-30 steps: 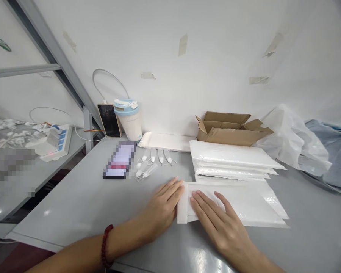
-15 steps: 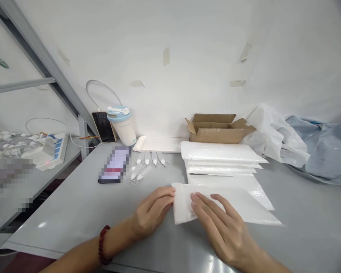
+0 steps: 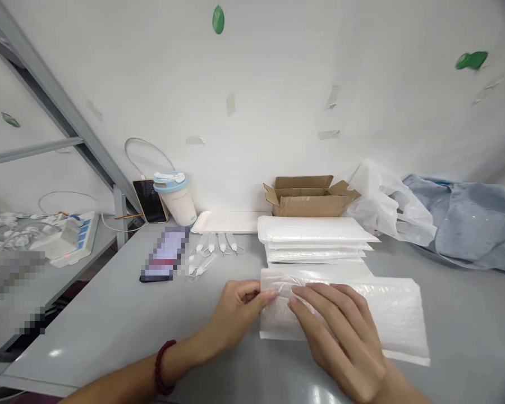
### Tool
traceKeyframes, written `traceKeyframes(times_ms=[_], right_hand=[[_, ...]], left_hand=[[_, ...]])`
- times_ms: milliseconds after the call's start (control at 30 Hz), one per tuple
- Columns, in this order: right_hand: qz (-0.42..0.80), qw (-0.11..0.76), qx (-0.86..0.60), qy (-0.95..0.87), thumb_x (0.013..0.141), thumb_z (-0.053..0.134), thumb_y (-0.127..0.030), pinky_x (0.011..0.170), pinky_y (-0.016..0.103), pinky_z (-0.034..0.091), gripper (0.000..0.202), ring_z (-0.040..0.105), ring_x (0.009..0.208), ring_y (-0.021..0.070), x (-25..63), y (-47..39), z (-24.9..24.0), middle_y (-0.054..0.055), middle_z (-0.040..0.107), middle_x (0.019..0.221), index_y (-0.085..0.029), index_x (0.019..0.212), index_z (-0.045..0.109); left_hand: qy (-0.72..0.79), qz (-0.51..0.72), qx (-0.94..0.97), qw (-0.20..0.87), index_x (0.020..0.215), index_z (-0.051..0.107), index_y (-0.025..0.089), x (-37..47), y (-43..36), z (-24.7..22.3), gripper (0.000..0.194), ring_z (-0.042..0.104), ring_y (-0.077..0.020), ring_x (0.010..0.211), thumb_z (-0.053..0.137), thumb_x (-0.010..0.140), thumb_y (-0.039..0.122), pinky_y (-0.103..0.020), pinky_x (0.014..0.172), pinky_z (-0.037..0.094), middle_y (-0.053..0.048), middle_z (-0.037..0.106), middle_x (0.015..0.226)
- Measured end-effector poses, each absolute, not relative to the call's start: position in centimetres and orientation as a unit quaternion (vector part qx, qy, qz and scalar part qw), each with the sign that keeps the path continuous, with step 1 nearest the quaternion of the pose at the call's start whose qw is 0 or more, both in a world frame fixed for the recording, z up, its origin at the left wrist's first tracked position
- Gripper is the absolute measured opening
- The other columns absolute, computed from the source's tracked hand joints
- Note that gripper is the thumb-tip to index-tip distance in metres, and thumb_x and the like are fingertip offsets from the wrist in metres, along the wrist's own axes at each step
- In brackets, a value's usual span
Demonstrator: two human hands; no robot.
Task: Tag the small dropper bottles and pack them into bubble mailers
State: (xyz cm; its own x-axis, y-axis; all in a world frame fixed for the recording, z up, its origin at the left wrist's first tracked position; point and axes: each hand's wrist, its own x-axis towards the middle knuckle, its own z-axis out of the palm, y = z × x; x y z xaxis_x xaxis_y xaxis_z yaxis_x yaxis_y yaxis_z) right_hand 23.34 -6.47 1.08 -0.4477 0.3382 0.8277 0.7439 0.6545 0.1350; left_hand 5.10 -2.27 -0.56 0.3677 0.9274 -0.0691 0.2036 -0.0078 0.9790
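Observation:
A white bubble mailer (image 3: 398, 314) lies lengthwise across the grey table near me. My left hand (image 3: 235, 314) pinches its left edge between thumb and fingers. Over the mailer's left half, my right hand (image 3: 340, 331) rests with its fingers stretched out and hides part of the surface. Just behind is a stack of white mailers (image 3: 311, 229), its lowest one partly covered by the mailer in front. Several small clear plastic tubes with loops (image 3: 211, 242) lie left of the stack.
A phone with a lit screen (image 3: 166, 253), a lidded cup (image 3: 177, 199) and a second phone (image 3: 150, 201) stand left. At the back are an open cardboard box (image 3: 311, 205), a white plastic bag (image 3: 393, 207) and a bluish bundle (image 3: 463, 224). A power strip (image 3: 78, 238) sits far left.
The near mailer now shows its bubbled face and a squared right end instead of the smooth side. My left thumb has come over its left edge. The camera view has shifted.

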Motion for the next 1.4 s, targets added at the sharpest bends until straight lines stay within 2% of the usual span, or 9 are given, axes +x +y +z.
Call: traceKeyframes(times_ms=[200,300,433,500,633,733,933,1233,1400], right_hand=[[-0.208,0.271,-0.384,-0.858,0.087,0.045,-0.013,0.051,0.028,0.034,0.019,0.051,0.048,0.0149,23.3,-4.8,-0.2,-0.001,0.054,0.055,-0.018,0.07,0.049],[-0.203,0.206,-0.421,-0.86,0.085,0.047,-0.014,0.045,0.028,0.027,0.019,0.049,0.041,0.0145,24.1,-4.1,-1.1,-0.002,0.053,0.052,-0.021,0.068,0.043],[-0.214,0.154,-0.443,-0.857,0.074,0.05,-0.004,0.044,0.028,0.024,0.021,0.052,0.043,0.0153,25.3,-3.6,-2.1,-0.002,0.055,0.054,-0.022,0.07,0.041],[-0.214,0.147,-0.449,-0.855,0.071,0.05,-0.001,0.044,0.027,0.025,0.023,0.053,0.043,0.0153,25.8,-3.5,-2.5,-0.003,0.055,0.054,-0.022,0.071,0.04],[-0.196,0.139,-0.447,-0.862,0.078,0.048,-0.006,0.044,0.026,0.027,0.017,0.055,0.045,0.0145,26.5,-3.4,-3.0,-0.002,0.057,0.056,-0.021,0.074,0.043],[-0.187,0.146,-0.436,-0.868,0.089,0.044,-0.02,0.042,0.025,0.028,0.013,0.055,0.042,0.014,26.7,-3.3,-2.9,-0.003,0.057,0.054,-0.021,0.077,0.045],[-0.17,0.19,-0.441,-0.86,0.096,0.033,-0.039,0.039,0.025,0.029,0.034,0.052,0.037,0.0133,25.6,-3.2,-1.9,-0.004,0.052,0.047,-0.022,0.068,0.044],[-0.114,0.266,-0.439,-0.851,0.092,0.046,-0.028,0.043,0.023,0.032,0.025,0.046,0.041,0.0094,25.1,-3.0,-1.6,-0.005,0.05,0.051,-0.02,0.068,0.048],[-0.078,0.28,-0.441,-0.849,0.092,0.047,-0.025,0.045,0.022,0.035,0.024,0.047,0.043,0.0086,24.8,-2.9,-1.6,-0.004,0.051,0.053,-0.019,0.069,0.052]], left_hand=[[0.46,0.336,0.48,0.667,0.062,0.056,0.013,6.7,-0.4,-2.0,0.039,0.042,-0.0074,0.048,0.064,0.073,0.049,-0.022,0.05,0.034,0.004,0.048,0.052],[0.478,0.303,0.462,0.682,0.063,0.055,0.013,7.0,0.1,-2.6,0.037,0.041,-0.0065,0.045,0.067,0.071,0.046,-0.021,0.048,0.033,0.004,0.047,0.05],[0.466,0.254,0.494,0.689,0.078,0.06,0.01,6.2,1.1,-2.1,0.03,0.056,-0.0117,0.057,0.058,0.079,0.041,-0.025,0.058,0.046,-0.004,0.06,0.067],[0.471,0.206,0.603,0.61,0.088,0.061,0.012,4.7,2.2,-1.3,0.024,0.06,-0.0142,0.061,0.051,0.083,0.033,-0.028,0.061,0.048,-0.006,0.064,0.077],[0.525,0.179,0.816,0.16,0.086,0.063,0.013,0.1,5.3,0.0,0.025,0.061,-0.0211,0.079,0.039,0.087,0.016,-0.033,0.072,0.047,-0.011,0.064,0.085],[0.53,0.157,0.833,0.021,0.087,0.064,0.014,-3.5,7.7,0.2,0.027,0.061,-0.0214,0.083,0.037,0.089,0.016,-0.032,0.075,0.046,-0.01,0.065,0.084],[0.519,0.08,0.849,-0.052,0.09,0.067,0.013,-7.0,13.0,-0.1,0.025,0.059,-0.0225,0.091,0.043,0.087,0.012,-0.031,0.076,0.046,-0.011,0.064,0.089],[0.439,0.053,0.897,-0.015,0.08,0.069,0.015,-7.5,16.5,-0.7,0.016,0.056,-0.0228,0.089,0.055,0.084,0.022,-0.03,0.075,0.042,-0.009,0.064,0.08],[0.426,0.032,0.904,-0.037,0.076,0.067,0.013,-6.9,15.8,-0.7,0.026,0.055,-0.0214,0.086,0.046,0.089,0.019,-0.03,0.073,0.042,-0.01,0.063,0.08]])
